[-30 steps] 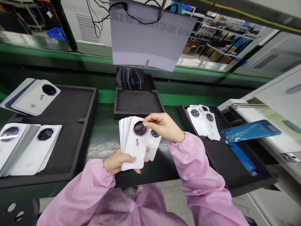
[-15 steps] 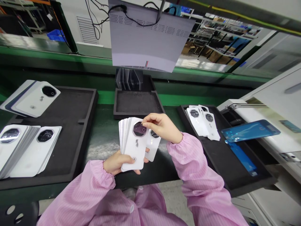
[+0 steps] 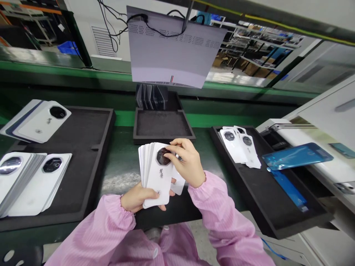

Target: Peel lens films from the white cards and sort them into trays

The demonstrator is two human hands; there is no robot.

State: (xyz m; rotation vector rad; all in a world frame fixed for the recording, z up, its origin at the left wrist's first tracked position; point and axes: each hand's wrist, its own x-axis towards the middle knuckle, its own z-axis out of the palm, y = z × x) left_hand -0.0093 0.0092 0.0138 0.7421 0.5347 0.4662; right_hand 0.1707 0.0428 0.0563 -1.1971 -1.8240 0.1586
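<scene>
My left hand grips a fanned stack of white phone back covers by its lower edge, in front of my chest. The top cover shows a dark octagonal camera window and small print. My right hand is closed in a pinch at the top of the front cover, fingertips on the camera window. A further white piece sits behind the stack, mostly hidden by my right hand. Both arms wear pink striped sleeves.
A black foam tray on the left holds fanned stacks of white covers and another pile. A small black tray with dark upright plates stands behind. The right tray holds a few covers; blue film sheets lie further right.
My right hand has slid left and down over the front cover's camera window, and the stack has sunk slightly lower in view. The left hand keeps its grip.
</scene>
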